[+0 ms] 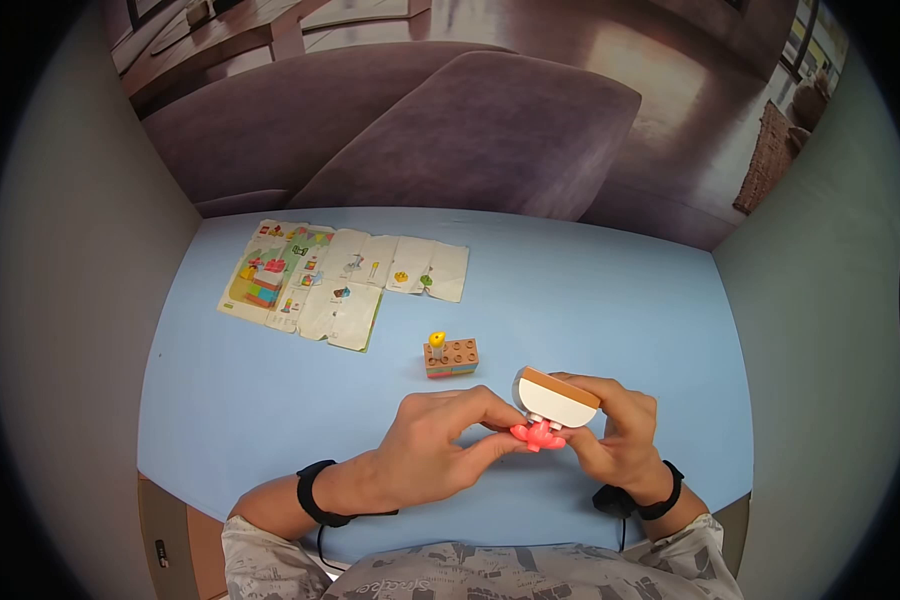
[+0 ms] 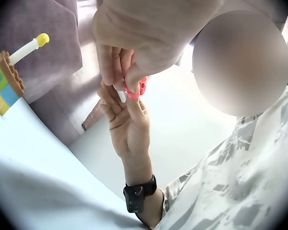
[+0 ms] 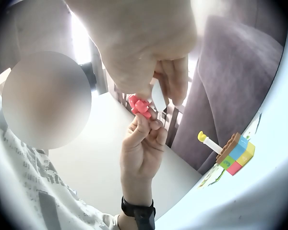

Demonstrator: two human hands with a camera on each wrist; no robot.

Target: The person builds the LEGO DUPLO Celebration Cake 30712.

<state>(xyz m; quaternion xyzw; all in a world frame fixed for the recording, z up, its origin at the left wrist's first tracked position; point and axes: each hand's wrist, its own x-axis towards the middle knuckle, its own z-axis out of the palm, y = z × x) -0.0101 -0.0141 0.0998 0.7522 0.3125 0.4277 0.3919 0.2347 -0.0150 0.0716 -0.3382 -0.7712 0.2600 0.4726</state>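
In the head view my right hand (image 1: pixel 618 425) grips a white half-round piece (image 1: pixel 558 402) with a brown flat top, its curved side facing down toward me. A pink-red flower-like piece (image 1: pixel 537 436) sits against the studs at the white piece's lower edge. My left hand (image 1: pixel 435 445) pinches the pink-red piece between thumb and index finger. In the left wrist view the left fingers cover part of the pink-red piece (image 2: pixel 142 85). The right wrist view shows both hands meeting at the pink-red piece (image 3: pixel 140 106).
Beyond the hands stands a small block stack (image 1: pixel 452 358) with a brown studded top and a white candle with a yellow tip (image 1: pixel 437 340). An unfolded instruction sheet (image 1: pixel 342 285) lies at the back left of the blue table (image 1: pixel 610 300). Grey side walls flank the table.
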